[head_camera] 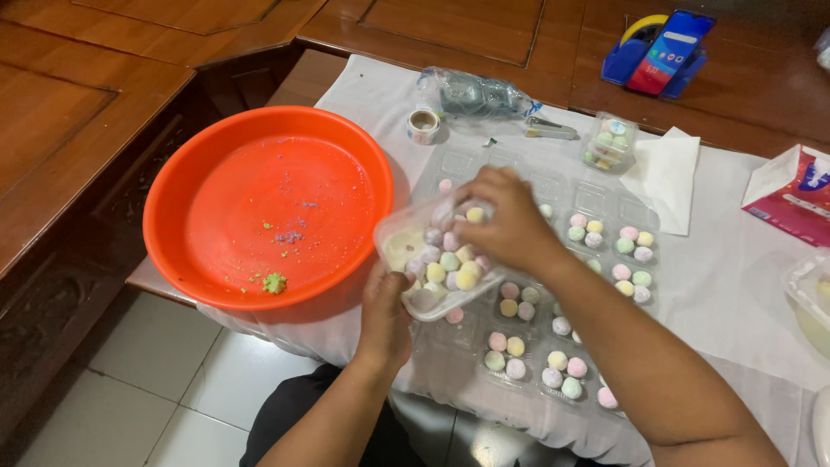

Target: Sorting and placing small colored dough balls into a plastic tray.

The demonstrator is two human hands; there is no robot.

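The table (743, 285), under a white cloth, carried everything, and the orange basin (268, 203) served as the landmark: it sat at the table's near left corner, its rim hanging a little past the edge over the tiled floor. Just right of the basin lay the clear tray (553, 186) of small compartments, most of the nearer ones filled with pastel balls (506, 355), the far ones bare. Between basin and tray the left hand (385, 316) gripped a clear tub (432, 264) from below, fingers closed round its near end, the tub tilted and touching the basin's right rim. The right hand (510, 220) reached into the tub's top, fingers pinched together over a yellow ball (475, 214); whether they truly held it could not be told. Judging from this, the tilted tub might have spilled balls toward the lap or floor, since its low end pointed at the table's near edge; a nudge to the overhanging basin could also have tipped it. The soft balls looked easy to crush under a tight pinch. Open room lay right of the tray on bare cloth, while behind the basin a tape roll (423, 126), a crumpled bottle (475, 93) and a stapler (550, 130) crowded the far side. A small lidded box (609, 143) stood beyond the tray's far corner.
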